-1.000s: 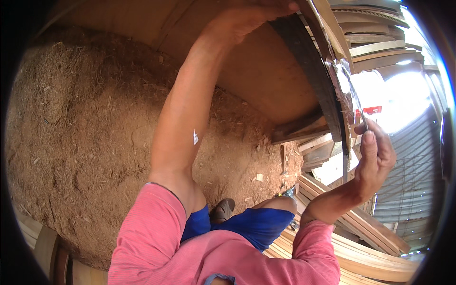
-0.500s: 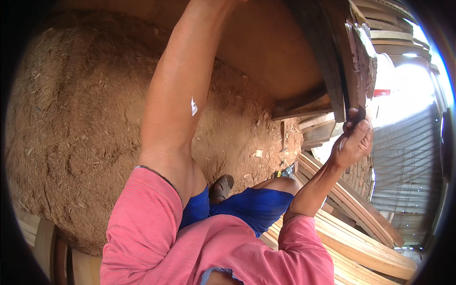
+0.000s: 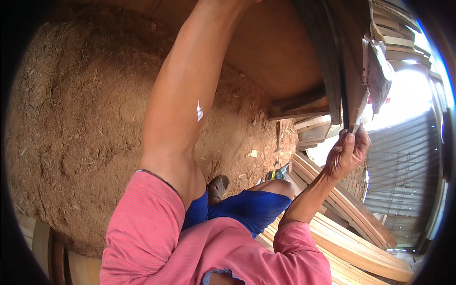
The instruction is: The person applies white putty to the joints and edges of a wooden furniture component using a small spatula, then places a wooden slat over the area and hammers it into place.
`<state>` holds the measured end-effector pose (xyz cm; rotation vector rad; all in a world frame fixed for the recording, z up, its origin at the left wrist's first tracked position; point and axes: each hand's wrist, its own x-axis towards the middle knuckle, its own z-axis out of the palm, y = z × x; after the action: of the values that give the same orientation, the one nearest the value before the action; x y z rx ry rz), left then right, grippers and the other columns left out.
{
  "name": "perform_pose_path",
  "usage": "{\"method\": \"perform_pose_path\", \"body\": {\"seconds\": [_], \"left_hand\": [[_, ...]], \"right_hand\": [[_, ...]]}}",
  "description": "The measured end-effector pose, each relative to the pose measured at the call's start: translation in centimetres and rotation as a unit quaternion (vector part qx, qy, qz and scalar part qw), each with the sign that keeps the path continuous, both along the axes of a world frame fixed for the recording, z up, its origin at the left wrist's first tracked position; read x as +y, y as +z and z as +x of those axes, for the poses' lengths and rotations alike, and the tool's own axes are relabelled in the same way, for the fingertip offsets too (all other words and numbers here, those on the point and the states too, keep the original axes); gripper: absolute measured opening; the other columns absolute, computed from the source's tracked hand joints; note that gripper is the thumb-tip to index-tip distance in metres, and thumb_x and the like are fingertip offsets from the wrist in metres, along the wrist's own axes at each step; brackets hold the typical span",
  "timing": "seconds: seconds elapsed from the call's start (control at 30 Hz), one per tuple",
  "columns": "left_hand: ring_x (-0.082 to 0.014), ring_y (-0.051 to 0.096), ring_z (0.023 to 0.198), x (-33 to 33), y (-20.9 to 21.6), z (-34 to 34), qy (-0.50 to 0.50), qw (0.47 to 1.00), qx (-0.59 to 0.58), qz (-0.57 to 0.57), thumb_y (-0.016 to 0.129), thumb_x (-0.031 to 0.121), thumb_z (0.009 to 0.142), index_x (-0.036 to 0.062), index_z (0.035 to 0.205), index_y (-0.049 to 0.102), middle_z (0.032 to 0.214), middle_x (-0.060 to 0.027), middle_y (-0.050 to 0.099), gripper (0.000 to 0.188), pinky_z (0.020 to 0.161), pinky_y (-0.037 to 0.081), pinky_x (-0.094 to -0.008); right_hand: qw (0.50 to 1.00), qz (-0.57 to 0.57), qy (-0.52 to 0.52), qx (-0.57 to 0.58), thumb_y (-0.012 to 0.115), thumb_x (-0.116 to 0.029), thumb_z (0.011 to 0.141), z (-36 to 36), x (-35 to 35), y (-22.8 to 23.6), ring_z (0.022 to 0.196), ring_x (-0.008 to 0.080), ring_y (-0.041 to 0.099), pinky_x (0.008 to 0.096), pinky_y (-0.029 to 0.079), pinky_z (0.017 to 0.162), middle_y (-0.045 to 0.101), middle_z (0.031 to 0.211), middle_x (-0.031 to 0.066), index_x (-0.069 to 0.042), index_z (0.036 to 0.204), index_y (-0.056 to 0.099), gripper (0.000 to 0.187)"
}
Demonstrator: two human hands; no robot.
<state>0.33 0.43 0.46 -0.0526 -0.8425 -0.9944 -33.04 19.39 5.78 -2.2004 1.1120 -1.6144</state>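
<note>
Fingers of the right hand point(image 3: 346, 154) appear pinched on the lower tip of the brown plank point(image 3: 354, 71), upper right; left hand's fingers beyond frame, can't tell. Splintered flap point(image 3: 379, 76) stands wider off plank than half-second ago: seemingly loosening.

The left arm point(image 3: 185, 90) is stretched far forward; the right hand point(image 3: 349, 154) is raised, its fingers point(image 3: 363, 140) curled inward.

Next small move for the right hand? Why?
Probably ease the right hand slightly left: it sits at the lower end of the brown board, and the ragged piece hangs close above, toward the right, where skin might snag.
</note>
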Motion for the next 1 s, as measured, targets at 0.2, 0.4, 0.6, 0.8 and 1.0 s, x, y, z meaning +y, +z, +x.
{"method": "perform_pose_path", "body": {"seconds": [0.2, 0.4, 0.6, 0.8, 1.0], "left_hand": [[-0.0084, 0.054, 0.071, -1.1, -0.1, -0.6, -0.014, 0.999, 0.025, -0.035, 0.087, 0.026, 0.074, 0.0076, 0.097, 0.064, 0.082, 0.0001, 0.063, 0.037, 0.063, 0.044, -0.0227], [-0.0082, 0.054, 0.07, -0.4, 0.0, 0.1, 0.012, 0.999, -0.036, 0.019, 0.087, 0.026, 0.074, 0.0088, 0.096, 0.064, 0.083, 0.0003, 0.064, 0.037, 0.063, 0.044, -0.0229], [-0.0099, 0.058, 0.08, -0.6, -0.1, -0.1, 0.0, 1.0, -0.005, 0.001, 0.086, 0.021, 0.076, 0.0056, 0.1, 0.064, 0.087, -0.0023, 0.065, 0.036, 0.07, 0.047, -0.0245], [-0.0133, 0.062, 0.09, -0.2, 0.2, 0.0, 0.027, 0.999, -0.026, 0.017, 0.083, 0.019, 0.079, -0.0013, 0.111, 0.061, 0.097, -0.0056, 0.067, 0.044, 0.083, 0.048, -0.0269], [-0.0136, 0.063, 0.095, -0.6, -0.2, -0.2, -0.046, 0.999, 0.006, -0.024, 0.082, 0.017, 0.08, -0.0031, 0.119, 0.058, 0.101, -0.0072, 0.067, 0.05, 0.087, 0.05, -0.028]], "right_hand": [[0.979, -0.123, -0.124, 0.104, 0.068, 0.005, 0.088, 3.3, -3.4, -0.7, 0.093, 0.0153, 0.062, 0.0262, 0.051, 0.08, 0.067, 0.105, 0.0112, 0.006, 0.117, 0.061, 0.03], [0.997, -0.04, -0.013, 0.061, 0.069, -0.005, 0.091, 5.1, -2.2, -0.8, 0.082, 0.0109, 0.057, 0.0229, 0.046, 0.069, 0.067, 0.105, 0.0123, 0.006, 0.12, 0.06, 0.032], [0.999, 0.031, -0.03, -0.023, 0.058, -0.029, 0.1, 3.0, 0.0, 1.6, 0.078, 0.013, 0.048, 0.0257, 0.042, 0.065, 0.061, 0.096, 0.0111, 0.006, 0.119, 0.057, 0.04], [0.993, 0.082, 0.046, -0.068, 0.061, -0.026, 0.098, 0.9, 1.5, 0.2, 0.082, 0.0139, 0.054, 0.0277, 0.043, 0.066, 0.066, 0.108, 0.0147, 0.005, 0.125, 0.057, 0.041], [0.984, 0.073, 0.103, -0.128, 0.065, -0.022, 0.096, 3.5, 0.3, 1.1, 0.094, 0.0173, 0.061, 0.0285, 0.043, 0.067, 0.065, 0.112, 0.0169, 0.006, 0.125, 0.056, 0.042]]}}
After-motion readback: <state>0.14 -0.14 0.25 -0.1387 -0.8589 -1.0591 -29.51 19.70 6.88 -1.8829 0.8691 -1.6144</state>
